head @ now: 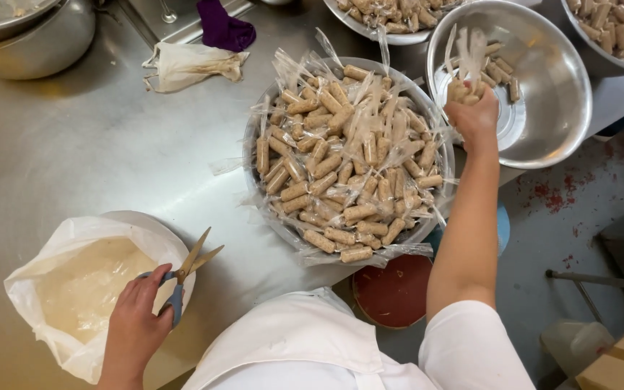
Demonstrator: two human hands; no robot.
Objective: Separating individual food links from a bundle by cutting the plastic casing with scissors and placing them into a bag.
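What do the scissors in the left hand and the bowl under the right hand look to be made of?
Scissors: bare metal blades with a dull gleam, blue handles that look like plastic. Bowl: apparently stainless steel, with a bright, mirror-like inside showing reflections. The right hand holds clear-wrapped rolls over it.
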